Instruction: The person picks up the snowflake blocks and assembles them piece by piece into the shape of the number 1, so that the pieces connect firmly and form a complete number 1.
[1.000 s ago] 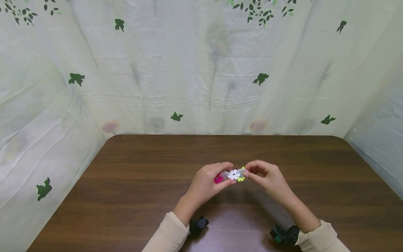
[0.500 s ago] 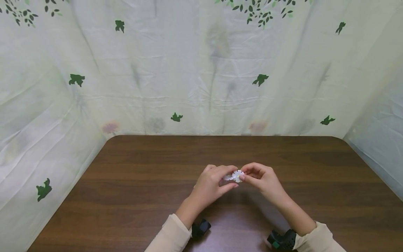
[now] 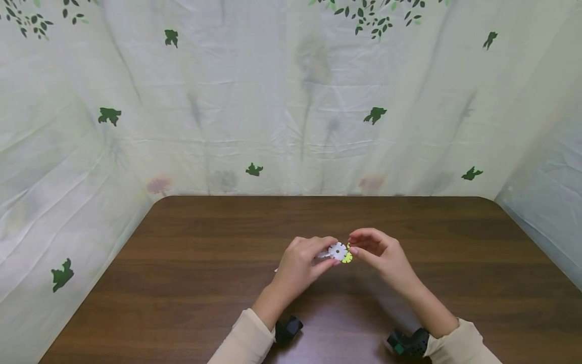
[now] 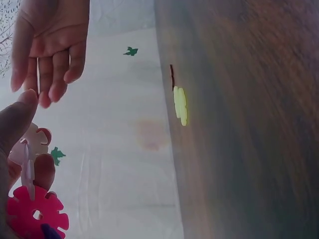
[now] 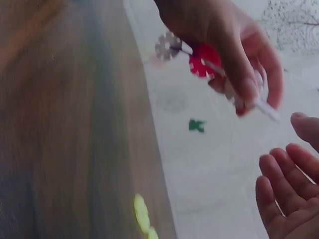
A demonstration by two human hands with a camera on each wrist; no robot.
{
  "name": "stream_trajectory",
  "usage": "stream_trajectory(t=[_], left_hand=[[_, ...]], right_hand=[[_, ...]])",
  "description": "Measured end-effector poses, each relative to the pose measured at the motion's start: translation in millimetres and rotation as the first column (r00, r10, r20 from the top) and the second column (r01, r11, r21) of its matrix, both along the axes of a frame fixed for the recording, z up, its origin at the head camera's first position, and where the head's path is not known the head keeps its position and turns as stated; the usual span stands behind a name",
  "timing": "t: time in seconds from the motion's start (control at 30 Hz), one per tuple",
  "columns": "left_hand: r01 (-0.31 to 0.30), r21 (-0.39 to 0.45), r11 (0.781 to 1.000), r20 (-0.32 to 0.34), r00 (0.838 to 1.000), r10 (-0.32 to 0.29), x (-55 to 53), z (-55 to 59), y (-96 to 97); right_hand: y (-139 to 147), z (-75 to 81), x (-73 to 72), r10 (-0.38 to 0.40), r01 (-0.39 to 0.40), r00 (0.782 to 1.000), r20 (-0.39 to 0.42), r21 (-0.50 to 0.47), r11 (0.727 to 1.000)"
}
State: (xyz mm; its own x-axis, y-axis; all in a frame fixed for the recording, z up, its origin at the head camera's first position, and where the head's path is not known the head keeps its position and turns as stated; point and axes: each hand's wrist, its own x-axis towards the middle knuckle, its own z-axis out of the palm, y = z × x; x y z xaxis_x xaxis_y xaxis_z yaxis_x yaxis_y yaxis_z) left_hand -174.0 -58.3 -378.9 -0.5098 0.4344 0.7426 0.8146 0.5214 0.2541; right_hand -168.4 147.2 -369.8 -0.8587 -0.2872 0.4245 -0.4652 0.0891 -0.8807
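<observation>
My left hand (image 3: 295, 260) pinches a small chain of interlocking notched plastic discs. Its white disc (image 3: 338, 251) sticks out past the fingertips. A pink disc (image 4: 37, 214) and a bit of purple show beside the palm in the left wrist view, while a grey disc (image 5: 168, 46) ends the chain in the right wrist view. My right hand (image 3: 384, 255) sits just right of the white disc, fingers extended and slightly bent, with nothing between them. Yellow discs (image 3: 347, 258) appear beyond the white one; the right wrist view shows yellow pieces (image 5: 142, 214) nearly edge-on against the table.
A brown wooden table (image 3: 204, 283) spreads under both hands. Behind it hangs a pale curtain (image 3: 273, 101) with leaf and bird prints. Black wrist cameras, such as the left one (image 3: 288, 329), sit below each hand. A thin dark strip (image 4: 172, 77) shows near the yellow.
The right fingers have let go of the white disc and spread. My left hand has turned the chain, so the pink disc seen a second ago is hidden in the head view.
</observation>
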Motion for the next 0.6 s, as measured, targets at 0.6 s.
stream_trajectory(t=[0.6], left_hand=[[-0.014, -0.004, 1.0, 0.009, 1.0, 0.015, -0.8, 1.8, -3.3]], right_hand=[[43.9, -34.0, -34.6, -0.296, 0.298, 0.954, -0.051, 0.269, 0.916]])
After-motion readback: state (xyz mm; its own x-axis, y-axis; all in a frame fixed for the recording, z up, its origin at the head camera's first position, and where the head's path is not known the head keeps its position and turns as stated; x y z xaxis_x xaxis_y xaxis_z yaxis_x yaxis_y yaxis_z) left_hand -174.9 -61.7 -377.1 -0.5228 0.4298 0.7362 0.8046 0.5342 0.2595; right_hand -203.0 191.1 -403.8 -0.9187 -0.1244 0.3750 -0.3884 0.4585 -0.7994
